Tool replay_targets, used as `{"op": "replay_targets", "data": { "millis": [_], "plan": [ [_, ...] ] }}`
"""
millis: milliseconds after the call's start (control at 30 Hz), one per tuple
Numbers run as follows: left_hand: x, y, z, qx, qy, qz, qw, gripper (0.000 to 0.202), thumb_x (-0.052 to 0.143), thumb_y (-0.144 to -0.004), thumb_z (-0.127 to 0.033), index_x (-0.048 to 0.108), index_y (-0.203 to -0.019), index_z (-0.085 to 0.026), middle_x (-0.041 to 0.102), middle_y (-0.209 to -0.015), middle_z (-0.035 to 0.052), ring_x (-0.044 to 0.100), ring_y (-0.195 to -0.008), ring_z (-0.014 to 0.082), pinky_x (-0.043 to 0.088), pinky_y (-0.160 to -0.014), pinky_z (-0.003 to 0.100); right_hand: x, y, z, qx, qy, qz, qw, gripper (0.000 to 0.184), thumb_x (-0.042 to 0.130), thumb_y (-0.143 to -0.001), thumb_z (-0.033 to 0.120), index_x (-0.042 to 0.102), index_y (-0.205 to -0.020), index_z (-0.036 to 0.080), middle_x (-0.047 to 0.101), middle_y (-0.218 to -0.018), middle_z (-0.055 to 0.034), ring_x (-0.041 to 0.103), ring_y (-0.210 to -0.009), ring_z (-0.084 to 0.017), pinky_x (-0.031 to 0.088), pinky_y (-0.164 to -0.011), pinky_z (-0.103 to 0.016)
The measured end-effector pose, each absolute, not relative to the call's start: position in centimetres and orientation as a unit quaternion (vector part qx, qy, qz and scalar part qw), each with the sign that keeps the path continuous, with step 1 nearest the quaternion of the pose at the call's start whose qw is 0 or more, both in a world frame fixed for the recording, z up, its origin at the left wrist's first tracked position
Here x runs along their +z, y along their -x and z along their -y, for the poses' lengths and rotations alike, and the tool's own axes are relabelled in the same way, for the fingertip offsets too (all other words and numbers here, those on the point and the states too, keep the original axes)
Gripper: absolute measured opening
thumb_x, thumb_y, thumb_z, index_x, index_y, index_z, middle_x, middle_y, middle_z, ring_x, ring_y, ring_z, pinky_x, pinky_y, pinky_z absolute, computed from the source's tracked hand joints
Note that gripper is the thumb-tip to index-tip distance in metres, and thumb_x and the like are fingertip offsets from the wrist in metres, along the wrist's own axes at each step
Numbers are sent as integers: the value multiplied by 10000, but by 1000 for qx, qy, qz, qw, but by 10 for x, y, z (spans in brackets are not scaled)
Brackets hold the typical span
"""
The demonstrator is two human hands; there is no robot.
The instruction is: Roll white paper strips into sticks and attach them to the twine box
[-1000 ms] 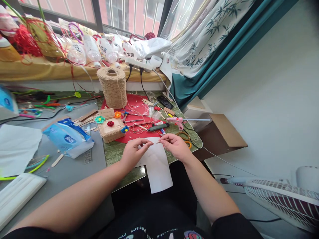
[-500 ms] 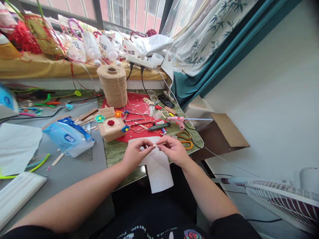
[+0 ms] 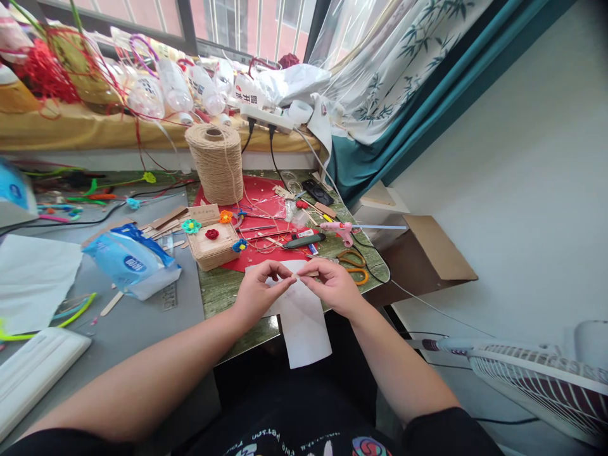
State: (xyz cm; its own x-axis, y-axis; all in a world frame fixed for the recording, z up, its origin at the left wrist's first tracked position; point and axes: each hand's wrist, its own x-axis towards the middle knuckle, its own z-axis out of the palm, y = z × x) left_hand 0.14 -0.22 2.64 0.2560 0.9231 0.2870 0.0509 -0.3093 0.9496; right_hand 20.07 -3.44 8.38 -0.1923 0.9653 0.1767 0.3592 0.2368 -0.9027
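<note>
Low in the middle of the frame, I watch my left hand [image 3: 256, 292] and right hand [image 3: 334, 286] come together. A second ago they sat a little apart with a thin strand stretched between them. Now the fingertips touch, each hand's thumb and forefinger pinched narrow on one pale sliver [image 3: 294, 276] that is too small to identify. So the piece is gripped from both ends, just above the white sheet [image 3: 306, 329] hanging over the near edge of the table [image 3: 223, 292].

Counting as I go:
- two hands
- one sliver
- one sheet
- one twine spool [image 3: 216, 163], up towards the window
- one pink glue gun [image 3: 338, 229]
- one pair of orange scissors [image 3: 355, 266], just right of my right hand
- one small woven box [image 3: 212, 246]
- one blue wipes pack [image 3: 129, 261], centre left
</note>
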Motion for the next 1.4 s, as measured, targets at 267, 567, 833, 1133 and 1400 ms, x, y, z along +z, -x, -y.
{"op": "replay_targets", "data": {
  "millis": [267,567,833,1133,1400],
  "plan": [
    [21,1,-1,490,-698,-328,407,111,747,-881,-340,750,-888,-230,769,-887,41,704,-835,181,564,-797,330,87,-196,37,387,527,659,374,231,705,-906,365,775,-1101,262,751,-1066,-75,704,-939,-230,554,-833,-374],
    [22,2,1,468,-705,-352,400,147,762,-864,-368,740,-855,-223,766,-862,33,704,-803,179,558,-762,313,69,-198,38,495,552,545,391,304,783,-827,463,707,-943,193,705,-767,-25,613,-634,-141,473,-586,-270],
    [23,2,1,450,-693,-386,411,165,750,-869,-386,730,-855,-223,759,-827,12,675,-748,155,521,-670,265,61,-193,37,532,538,510,410,314,798,-814,469,678,-899,191,710,-730,-22,612,-588,-130,487,-557,-260],
    [13,0,2,477,-678,-365,424,161,742,-875,-374,736,-825,-221,767,-850,32,709,-787,175,559,-745,299,53,-188,40,571,530,452,433,336,827,-787,464,642,-837,188,706,-643,-11,597,-506,-119,471,-485,-239],
    [20,2,2,447,-689,-401,406,130,722,-885,-335,740,-918,-211,773,-867,19,693,-783,154,525,-708,263,44,-179,45,520,545,450,479,300,817,-812,434,651,-879,193,708,-662,-4,635,-556,-131,525,-542,-255]
  ]
}}
